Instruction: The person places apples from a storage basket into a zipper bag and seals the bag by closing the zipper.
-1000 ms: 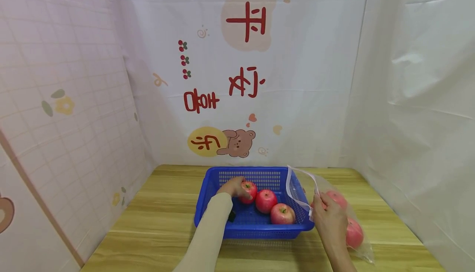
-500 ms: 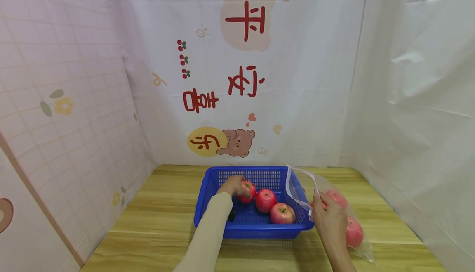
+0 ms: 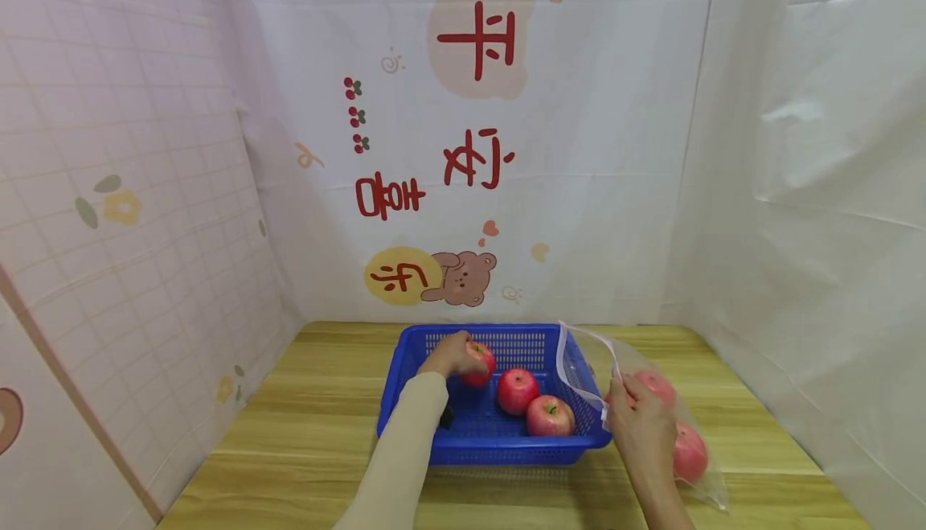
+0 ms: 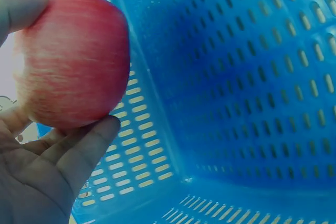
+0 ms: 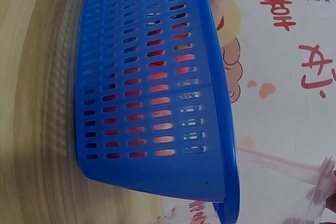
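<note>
Over the left part of a blue plastic basket (image 3: 506,443), my left hand (image 3: 450,355) grips a red apple (image 4: 76,61). The left wrist view shows its thumb on one side and fingertips on the other, with the basket's slotted wall behind. Two more apples sit in the basket, a red one (image 3: 518,391) in the middle and a paler one (image 3: 551,416) near the front right. My right hand (image 3: 640,421) pinches the edge of a clear zip bag (image 3: 600,349) at the basket's right side. Inside the bag are several apples (image 3: 690,453); its mouth gapes toward the basket.
The basket stands on a wood-grain table (image 3: 289,425). A white printed cloth (image 3: 608,152) hangs behind the table, and more cloth encloses it left and right. Table surface shows on both sides of the basket and in front of it.
My left hand has lifted the apple slightly up and to the left, away from the middle apple. The right hand and the bag have stayed nearly still.
</note>
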{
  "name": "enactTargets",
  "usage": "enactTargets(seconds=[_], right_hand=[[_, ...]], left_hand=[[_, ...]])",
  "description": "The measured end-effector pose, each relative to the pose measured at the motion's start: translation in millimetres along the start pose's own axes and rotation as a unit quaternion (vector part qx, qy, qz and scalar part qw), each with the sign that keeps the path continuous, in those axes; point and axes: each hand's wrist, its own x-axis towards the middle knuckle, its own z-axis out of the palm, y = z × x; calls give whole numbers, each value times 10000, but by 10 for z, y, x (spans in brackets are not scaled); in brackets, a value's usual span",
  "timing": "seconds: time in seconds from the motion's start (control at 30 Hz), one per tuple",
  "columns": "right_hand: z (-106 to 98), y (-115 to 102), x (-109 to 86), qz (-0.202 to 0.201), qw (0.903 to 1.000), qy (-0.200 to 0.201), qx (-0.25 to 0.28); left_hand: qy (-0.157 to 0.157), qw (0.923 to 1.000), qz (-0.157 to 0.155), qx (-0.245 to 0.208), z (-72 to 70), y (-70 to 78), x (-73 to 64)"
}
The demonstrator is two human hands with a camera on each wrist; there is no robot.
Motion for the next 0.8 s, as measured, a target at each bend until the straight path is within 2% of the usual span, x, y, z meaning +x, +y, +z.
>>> enactTargets(seconds=[0.3,0.47,0.63,0.8], right_hand=[[10,2,1,-22,10000,39,-8],[14,-1,3,-36,10000,77,-20],[11,-10,2,16,10000,51,-6],[6,-7,-2,-41,10000,86,-3]], left_hand=[[245,9965,263,-752,-96,86,22],[438,9951,384,-794,-109,150,26],[651,9899,580,-1117,-103,227,60],[708,9846,630,-1470,-74,291,100]])
